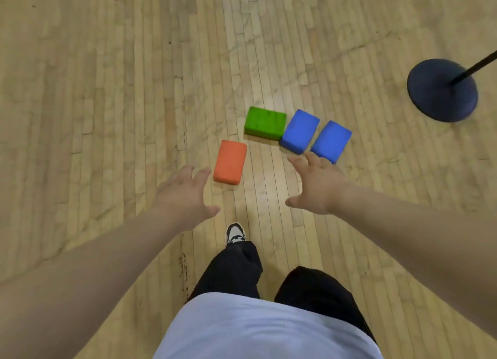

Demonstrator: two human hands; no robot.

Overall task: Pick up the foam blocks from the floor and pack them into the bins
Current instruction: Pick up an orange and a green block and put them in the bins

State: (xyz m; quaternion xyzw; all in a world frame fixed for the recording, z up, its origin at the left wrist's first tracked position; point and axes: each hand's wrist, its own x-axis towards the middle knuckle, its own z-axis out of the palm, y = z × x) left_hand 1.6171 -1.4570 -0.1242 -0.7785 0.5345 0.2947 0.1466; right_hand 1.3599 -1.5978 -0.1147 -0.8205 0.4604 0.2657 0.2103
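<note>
Bright, even indoor light, with the picture soft at its edges.
Light from above laid a pale sheen down the middle of the wooden floor (269, 186), and the foam blocks (230, 161) cast only thin, faint shadows. The boards bowed toward the frame's edges, and the dark stand base (442, 90) at right was smeared with blur.
</note>
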